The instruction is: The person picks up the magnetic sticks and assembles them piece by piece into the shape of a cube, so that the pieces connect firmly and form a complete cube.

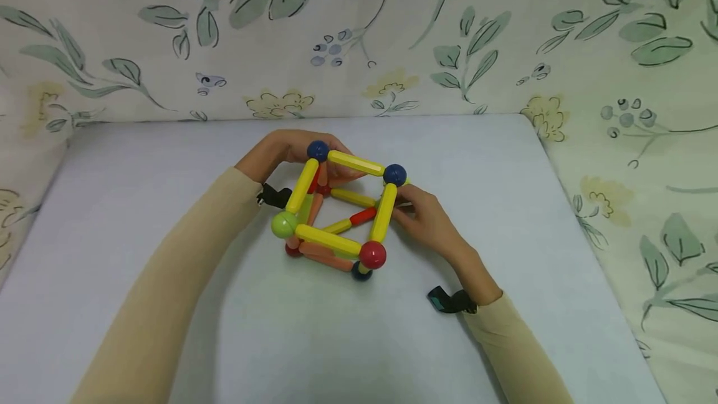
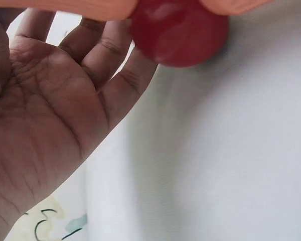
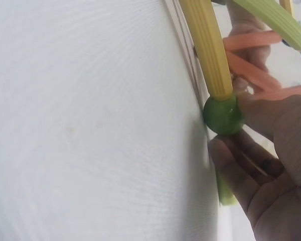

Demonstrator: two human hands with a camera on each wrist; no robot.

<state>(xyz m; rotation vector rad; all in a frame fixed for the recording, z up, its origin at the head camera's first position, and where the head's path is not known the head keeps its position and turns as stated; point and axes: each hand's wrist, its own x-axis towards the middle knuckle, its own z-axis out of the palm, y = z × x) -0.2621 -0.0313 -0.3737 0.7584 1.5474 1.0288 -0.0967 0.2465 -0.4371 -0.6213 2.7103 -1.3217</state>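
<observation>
A box-like frame of magnetic rods and balls point(image 1: 330, 240) stands on the white table. Yellow rods link blue, red and light-green balls along its top; orange, red and yellow rods run lower down. Behind its far left corner, my left hand point(image 1: 288, 145) holds the frame, fingers bent around the back. The left wrist view shows that palm beside a red ball point(image 2: 180, 35) joined to orange rods; the fingertips are hidden. At the right side, my right hand point(image 1: 432, 220) pinches a green ball point(image 3: 223, 114) between thumb and fingers, with a yellow rod point(image 3: 206, 50) attached to it.
The white tabletop point(image 1: 336, 341) extends around the frame, its far edge just behind my left hand. Floral cloth point(image 1: 359, 36) rises behind the table and hangs along the right side. Each wrist wears a dark strap point(image 1: 449, 300).
</observation>
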